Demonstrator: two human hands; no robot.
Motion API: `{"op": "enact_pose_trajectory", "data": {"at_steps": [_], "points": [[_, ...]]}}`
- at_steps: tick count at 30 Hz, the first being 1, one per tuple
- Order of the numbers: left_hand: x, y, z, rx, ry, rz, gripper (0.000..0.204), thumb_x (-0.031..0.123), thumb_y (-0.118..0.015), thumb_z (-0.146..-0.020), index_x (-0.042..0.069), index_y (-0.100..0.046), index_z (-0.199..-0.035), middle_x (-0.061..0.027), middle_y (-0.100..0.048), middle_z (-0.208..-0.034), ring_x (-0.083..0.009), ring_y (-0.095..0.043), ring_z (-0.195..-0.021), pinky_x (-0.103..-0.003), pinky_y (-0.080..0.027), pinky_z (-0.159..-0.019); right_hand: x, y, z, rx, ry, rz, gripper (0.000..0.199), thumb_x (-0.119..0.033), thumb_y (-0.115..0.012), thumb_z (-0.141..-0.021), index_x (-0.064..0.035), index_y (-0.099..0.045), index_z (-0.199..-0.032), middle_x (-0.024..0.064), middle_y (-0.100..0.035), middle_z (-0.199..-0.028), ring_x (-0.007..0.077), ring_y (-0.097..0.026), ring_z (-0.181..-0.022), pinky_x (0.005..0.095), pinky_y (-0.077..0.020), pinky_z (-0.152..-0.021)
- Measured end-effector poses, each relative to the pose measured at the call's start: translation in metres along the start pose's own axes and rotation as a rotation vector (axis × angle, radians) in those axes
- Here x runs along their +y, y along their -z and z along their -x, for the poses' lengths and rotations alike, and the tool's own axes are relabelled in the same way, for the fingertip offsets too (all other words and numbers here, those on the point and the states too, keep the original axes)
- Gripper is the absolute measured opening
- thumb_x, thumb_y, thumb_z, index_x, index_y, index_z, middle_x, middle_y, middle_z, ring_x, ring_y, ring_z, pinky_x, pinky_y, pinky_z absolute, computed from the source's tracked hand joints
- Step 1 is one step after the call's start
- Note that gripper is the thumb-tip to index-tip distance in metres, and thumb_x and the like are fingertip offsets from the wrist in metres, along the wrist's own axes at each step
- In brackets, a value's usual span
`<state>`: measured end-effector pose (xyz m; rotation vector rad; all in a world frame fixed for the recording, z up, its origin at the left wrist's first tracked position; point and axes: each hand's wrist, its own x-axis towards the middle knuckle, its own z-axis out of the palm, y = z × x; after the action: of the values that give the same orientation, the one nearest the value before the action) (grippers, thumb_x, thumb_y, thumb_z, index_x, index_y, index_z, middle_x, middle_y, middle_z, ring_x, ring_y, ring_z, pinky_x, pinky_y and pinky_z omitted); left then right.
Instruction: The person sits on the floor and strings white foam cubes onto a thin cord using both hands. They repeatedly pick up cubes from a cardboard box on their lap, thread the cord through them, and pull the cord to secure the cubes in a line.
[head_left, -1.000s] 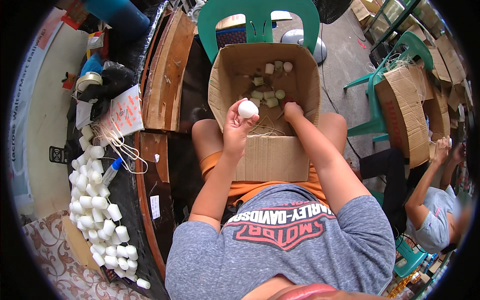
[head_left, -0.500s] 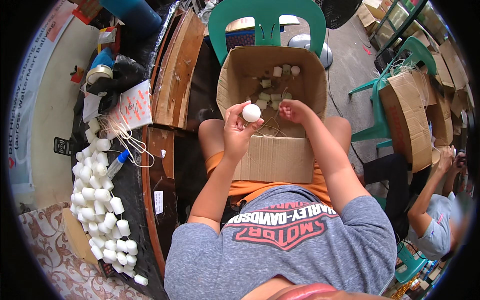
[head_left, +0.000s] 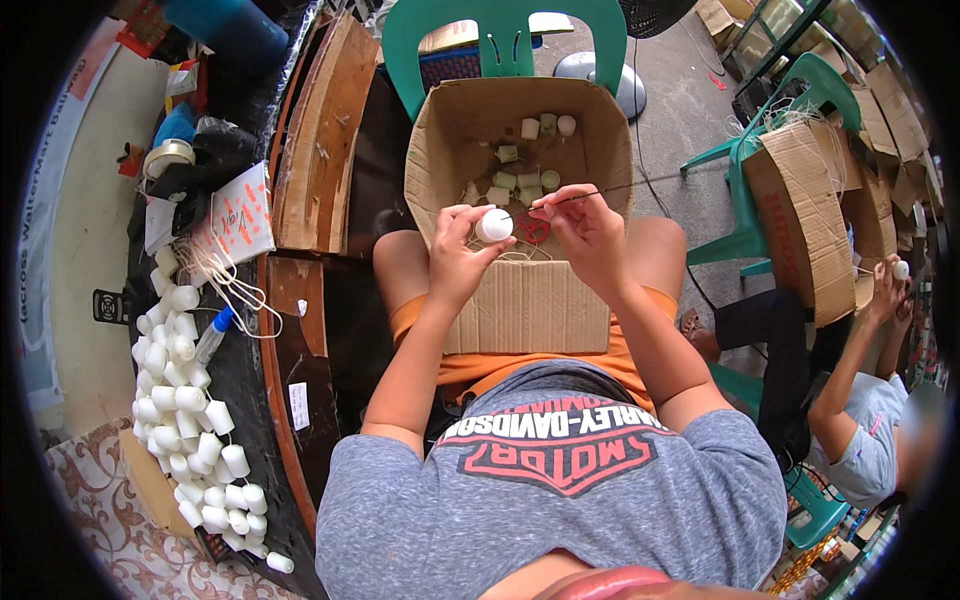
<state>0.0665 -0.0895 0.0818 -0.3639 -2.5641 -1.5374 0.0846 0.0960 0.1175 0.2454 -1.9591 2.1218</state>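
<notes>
My left hand [head_left: 458,252] pinches a small white cylinder [head_left: 494,226] with a rounded top, over the near part of a cardboard box [head_left: 525,305]. Close beside it, my right hand [head_left: 583,235] grips a thin dark rod [head_left: 570,197] between thumb and fingertips. One end of the rod points toward the cylinder; whether they touch, I cannot tell. Below my right hand, a red looped thing [head_left: 536,231] is partly hidden in the box. Several off-white cylinders [head_left: 507,153] lie on the box floor, and pale string [head_left: 515,256] trails near its front flap.
A green plastic chair [head_left: 405,50] stands behind the box. On the dark table at left are many strung white cylinders [head_left: 190,398], a blue-capped marker [head_left: 214,333], white cord [head_left: 232,285] and a tape roll [head_left: 168,157]. At right, another person [head_left: 855,440] works near cardboard [head_left: 800,230].
My right hand has turned and come toward the white cylinder, and the dark rod now shows in its fingers. The left hand has tilted the cylinder. The whole view has shifted slightly.
</notes>
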Motion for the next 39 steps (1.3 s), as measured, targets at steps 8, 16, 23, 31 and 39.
{"op": "enact_pose_trajectory", "data": {"at_steps": [8, 16, 23, 31, 39], "points": [[0.001, 0.001, 0.001, -0.005, -0.051, -0.061, 0.047, 0.023, -0.083, -0.064, 0.01, -0.065, -0.105, -0.006, -0.055, -0.099, -0.0217, -0.057, -0.091, -0.033, -0.048, -0.078, -0.007, -0.004, 0.012, -0.009, 0.116, 0.184, 0.014, 0.007, -0.06, -0.082, 0.0028, -0.056, -0.095, 0.0113, -0.066, -0.089, 0.0163, -0.067, -0.086, 0.0268, -0.0557, -0.076], [0.023, 0.001, 0.003, -0.017, -0.161, -0.229, 0.047, 0.023, -0.082, -0.064, 0.016, -0.065, -0.106, -0.0037, -0.055, -0.1, -0.0212, -0.06, -0.085, -0.033, -0.05, -0.068, -0.034, -0.006, 0.013, -0.017, 0.15, 0.483, 0.015, -0.006, -0.061, -0.087, 0.002, -0.06, -0.099, 0.0108, -0.066, -0.088, 0.0198, -0.063, -0.072, 0.0295, -0.0537, -0.065], [0.041, 0.001, 0.0, 0.022, -0.32, -0.106, 0.045, 0.021, -0.082, -0.063, 0.016, -0.065, -0.104, -0.0036, -0.057, -0.098, -0.0224, -0.062, -0.083, -0.034, -0.052, -0.065, -0.059, 0.008, 0.016, 0.045, 0.622, 0.667, 0.024, -0.018, -0.049, -0.094, -0.0043, -0.061, -0.109, 0.008, -0.06, -0.086, 0.0234, -0.053, -0.067, 0.0324, -0.0449, -0.06], [0.061, 0.0, -0.004, 0.105, -0.404, -0.216, 0.044, 0.02, -0.082, -0.062, 0.014, -0.065, -0.102, -0.0025, -0.058, -0.097, -0.0211, -0.062, -0.083, -0.032, -0.054, -0.064, -0.066, 0.003, 0.037, 0.249, 0.508, 0.745, 0.035, -0.017, -0.053, -0.09, -0.0108, -0.059, -0.124, 0.0055, -0.05, -0.095, 0.024, -0.042, -0.087, 0.037, -0.0373, -0.078], [0.015, 0.007, -0.009, 0.149, -0.1, -0.343, 0.048, 0.019, -0.079, -0.067, 0.013, -0.06, -0.111, -0.005, -0.057, -0.103, -0.026, -0.059, -0.091, -0.037, -0.05, -0.076, -0.088, 0.007, 0.027, 0.24, 0.546, 0.379, 0.044, -0.036, -0.034, -0.1, -0.0005, -0.057, -0.112, 0.0052, -0.053, -0.074, 0.012, -0.043, -0.063, 0.0254, -0.0351, -0.056]]}}
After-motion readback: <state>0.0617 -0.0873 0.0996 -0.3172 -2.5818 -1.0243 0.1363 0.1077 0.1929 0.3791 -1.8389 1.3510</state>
